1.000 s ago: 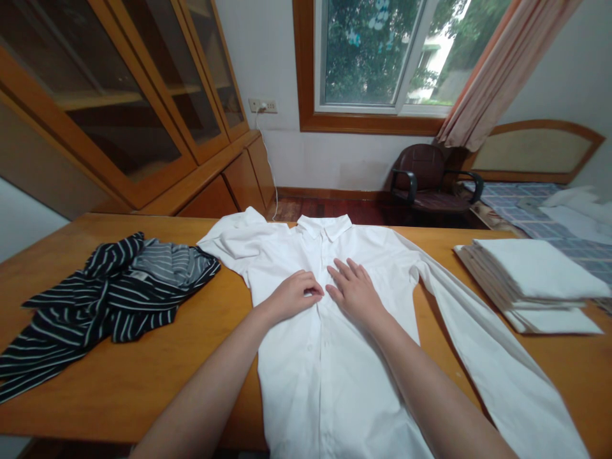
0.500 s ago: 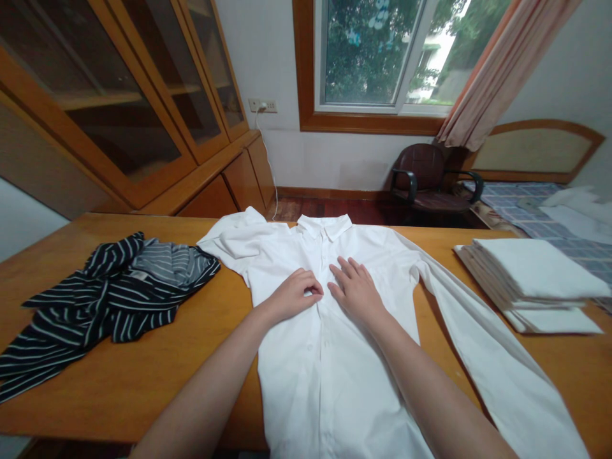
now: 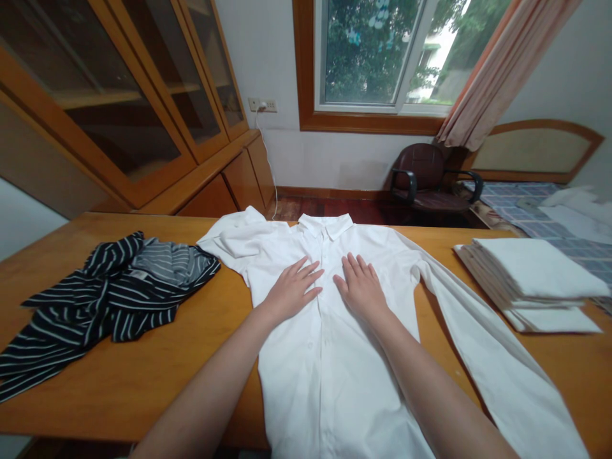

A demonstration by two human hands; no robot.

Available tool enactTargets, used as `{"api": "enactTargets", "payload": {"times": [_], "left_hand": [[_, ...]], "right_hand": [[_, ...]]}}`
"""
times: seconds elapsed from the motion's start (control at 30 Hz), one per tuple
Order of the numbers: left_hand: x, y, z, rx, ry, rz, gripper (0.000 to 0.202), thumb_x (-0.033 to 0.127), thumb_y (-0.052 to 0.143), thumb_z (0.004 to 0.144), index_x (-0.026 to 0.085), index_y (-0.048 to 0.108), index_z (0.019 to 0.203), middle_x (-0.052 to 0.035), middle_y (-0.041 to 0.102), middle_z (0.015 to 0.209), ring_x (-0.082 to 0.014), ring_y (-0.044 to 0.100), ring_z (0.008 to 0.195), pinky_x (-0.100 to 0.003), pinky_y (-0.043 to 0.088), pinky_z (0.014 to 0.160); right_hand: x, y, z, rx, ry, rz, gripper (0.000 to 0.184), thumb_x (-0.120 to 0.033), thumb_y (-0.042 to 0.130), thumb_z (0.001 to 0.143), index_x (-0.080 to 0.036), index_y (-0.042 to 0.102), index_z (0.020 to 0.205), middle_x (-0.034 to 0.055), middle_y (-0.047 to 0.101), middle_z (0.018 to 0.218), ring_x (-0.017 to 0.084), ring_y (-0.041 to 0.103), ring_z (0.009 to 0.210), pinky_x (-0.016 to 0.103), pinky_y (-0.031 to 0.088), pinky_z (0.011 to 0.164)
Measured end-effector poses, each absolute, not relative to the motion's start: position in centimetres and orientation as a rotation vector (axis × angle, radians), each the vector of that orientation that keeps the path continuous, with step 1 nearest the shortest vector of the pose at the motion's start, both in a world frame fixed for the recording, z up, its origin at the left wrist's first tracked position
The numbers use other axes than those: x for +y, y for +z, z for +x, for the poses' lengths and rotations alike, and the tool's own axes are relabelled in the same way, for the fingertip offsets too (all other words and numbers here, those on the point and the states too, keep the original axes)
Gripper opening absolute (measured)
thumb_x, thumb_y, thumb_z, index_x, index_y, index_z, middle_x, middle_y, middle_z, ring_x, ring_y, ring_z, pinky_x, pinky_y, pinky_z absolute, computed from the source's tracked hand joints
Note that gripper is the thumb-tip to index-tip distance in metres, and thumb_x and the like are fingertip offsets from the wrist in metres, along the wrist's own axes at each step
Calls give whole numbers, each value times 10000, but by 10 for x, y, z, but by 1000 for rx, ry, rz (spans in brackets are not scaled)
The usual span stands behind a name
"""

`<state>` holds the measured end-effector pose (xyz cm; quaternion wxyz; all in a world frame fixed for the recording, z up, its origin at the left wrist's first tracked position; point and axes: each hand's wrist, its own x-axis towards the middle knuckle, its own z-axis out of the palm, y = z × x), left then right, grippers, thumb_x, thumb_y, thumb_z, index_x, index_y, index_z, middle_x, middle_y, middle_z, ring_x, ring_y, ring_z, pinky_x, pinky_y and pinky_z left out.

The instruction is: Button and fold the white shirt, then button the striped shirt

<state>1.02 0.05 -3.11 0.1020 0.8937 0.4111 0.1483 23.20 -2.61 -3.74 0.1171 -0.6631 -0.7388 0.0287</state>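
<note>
A white button-up shirt (image 3: 354, 376) lies front up on the wooden table (image 3: 205, 376), its collar at the far edge. Its right-hand sleeve stretches out toward the near right corner, while the left-hand one is bunched up near the shoulder. On the chest, just left of the button line, my left hand (image 3: 292, 290) rests with fingers spread. My right hand (image 3: 361, 287) lies flat on the other side of the buttons, fingers stretched out. Neither hand grips the cloth. My forearms cover parts of the shirt's sides.
A crumpled black-and-white striped garment (image 3: 138, 287) lies on the table's left. Folded white cloths (image 3: 535, 268) are stacked at the right. Beyond the table stand a glass-door cabinet (image 3: 129, 127), an office chair (image 3: 425, 175) and a bed (image 3: 521, 204).
My left hand's fingers have gone from curled together to spread flat on the shirt. My right hand has shifted slightly to the right. The shirt lies as before.
</note>
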Motion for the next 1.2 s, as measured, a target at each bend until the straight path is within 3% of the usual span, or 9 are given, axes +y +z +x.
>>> {"api": "enactTargets", "payload": {"times": [0.13, 0.4, 0.6, 1.2], "left_hand": [[0, -33, 8, 1295, 364, 2663, 541, 513, 367, 1017, 312, 367, 1519, -6, 364, 1590, -261, 221, 1505, -510, 177, 1222], [-2, -34, 4, 1420, 258, 2675, 592, 556, 322, 1011, 325, 279, 1555, 7, 308, 1614, -282, 167, 1519, -562, 126, 1218], [-2, -35, 2, 1563, 225, 2626, 645, 615, 327, 984, 309, 299, 1551, 5, 228, 1639, -323, 127, 1524, -593, 121, 1210], [12, -39, -5, 1583, 316, 2589, 616, 576, 343, 990, 281, 347, 1531, -28, 261, 1630, -297, 158, 1521, -570, 115, 1216]], "right_hand": [[-25, -38, 236, -2183, 74, -1960, 642, -503, 344, 1015, -130, 347, 1537, 95, 260, 1626, 318, 190, 1503, 505, 150, 1201], [-30, -28, 240, -2404, 98, -1786, 539, -552, 363, 1004, -366, 387, 1510, -2, 251, 1637, 311, 165, 1512, 562, 145, 1189], [-27, -29, 244, -2346, 81, -1879, 603, -580, 368, 993, -305, 365, 1530, 30, 236, 1641, 326, 163, 1511, 550, 152, 1195], [-20, -35, 251, -2285, 62, -1961, 652, -579, 314, 1001, -227, 323, 1549, 45, 215, 1646, 305, 150, 1513, 529, 133, 1198]]}}
